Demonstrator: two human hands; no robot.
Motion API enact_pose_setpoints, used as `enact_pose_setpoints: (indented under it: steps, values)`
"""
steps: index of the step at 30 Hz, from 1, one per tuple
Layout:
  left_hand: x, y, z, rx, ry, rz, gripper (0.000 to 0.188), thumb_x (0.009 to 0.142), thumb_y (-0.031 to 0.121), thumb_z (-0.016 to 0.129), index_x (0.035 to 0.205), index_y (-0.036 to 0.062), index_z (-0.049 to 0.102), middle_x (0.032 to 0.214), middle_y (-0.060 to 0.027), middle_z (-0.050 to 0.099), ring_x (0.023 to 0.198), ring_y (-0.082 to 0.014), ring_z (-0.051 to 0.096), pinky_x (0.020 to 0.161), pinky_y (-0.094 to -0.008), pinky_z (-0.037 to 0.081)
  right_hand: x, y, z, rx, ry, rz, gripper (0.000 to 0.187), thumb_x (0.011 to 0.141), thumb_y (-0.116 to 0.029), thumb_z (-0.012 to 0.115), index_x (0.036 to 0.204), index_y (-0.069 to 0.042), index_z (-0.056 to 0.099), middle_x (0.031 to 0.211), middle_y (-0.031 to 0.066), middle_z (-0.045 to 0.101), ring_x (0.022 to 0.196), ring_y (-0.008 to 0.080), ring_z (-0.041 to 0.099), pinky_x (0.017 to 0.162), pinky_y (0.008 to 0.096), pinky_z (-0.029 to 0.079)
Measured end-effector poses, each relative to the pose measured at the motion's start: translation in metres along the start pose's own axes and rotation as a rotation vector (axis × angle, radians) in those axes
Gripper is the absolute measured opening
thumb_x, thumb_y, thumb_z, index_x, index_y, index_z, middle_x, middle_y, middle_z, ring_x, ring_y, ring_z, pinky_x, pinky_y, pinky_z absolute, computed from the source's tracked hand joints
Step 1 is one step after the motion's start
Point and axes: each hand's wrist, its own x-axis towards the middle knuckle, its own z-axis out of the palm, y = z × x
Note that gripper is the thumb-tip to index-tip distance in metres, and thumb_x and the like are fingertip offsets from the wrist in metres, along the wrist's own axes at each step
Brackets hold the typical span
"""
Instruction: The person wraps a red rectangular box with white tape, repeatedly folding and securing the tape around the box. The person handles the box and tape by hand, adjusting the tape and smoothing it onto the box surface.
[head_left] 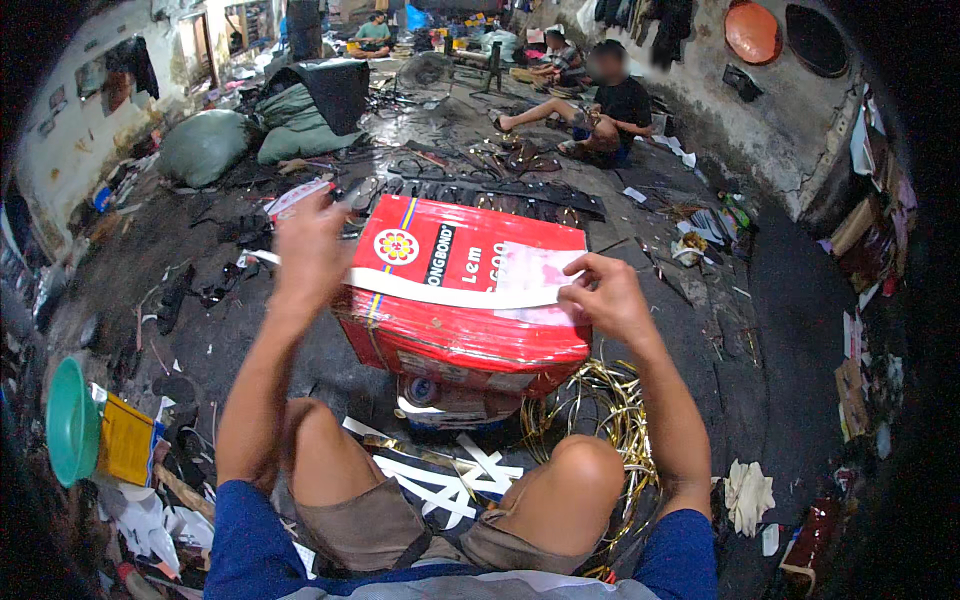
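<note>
My right hand (608,300) is pinching one end of a white strip (450,292), which is stretching over the red box (455,335). My left hand (313,250) is showing blurred near the box's left edge; I cannot tell whether it is gripping.

The box (460,345) is red, with a blue-and-yellow stripe (408,213) and a flower (396,247) in red, yellow and white. The strip (450,296) is plain white, the coil (618,395) gold, the basin (68,425) green, the shorts (365,525) brown, the sleeves (250,540) blue.
</note>
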Motion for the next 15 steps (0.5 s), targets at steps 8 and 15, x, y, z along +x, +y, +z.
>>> enact_pose_setpoints:
  steps: [8,15]
  values:
    - [-0.010,0.178,0.119,-1.059,-0.366,0.025,0.026,0.083,0.011,0.078,0.105,-0.0006,0.071,0.100,-0.0183,0.070,0.087,-0.0319,0.070,0.079,-0.0406,0.057,-0.011,-0.010,0.023,-0.180,0.141,0.030,0.025,0.082,-0.024,0.080,0.102,-0.009,0.076,0.090,0.0096,0.077,0.079,0.0279,0.072,0.076,0.0397,0.058]
    - [-0.011,0.187,0.119,-1.034,-0.317,0.015,0.014,0.083,0.011,0.075,0.091,0.0000,0.075,0.090,-0.0169,0.067,0.082,-0.0332,0.069,0.075,-0.0425,0.055,-0.021,0.002,0.014,-0.210,0.177,-0.191,0.013,0.083,-0.024,0.080,0.091,-0.013,0.079,0.092,0.0066,0.070,0.086,0.0286,0.068,0.076,0.0423,0.056]
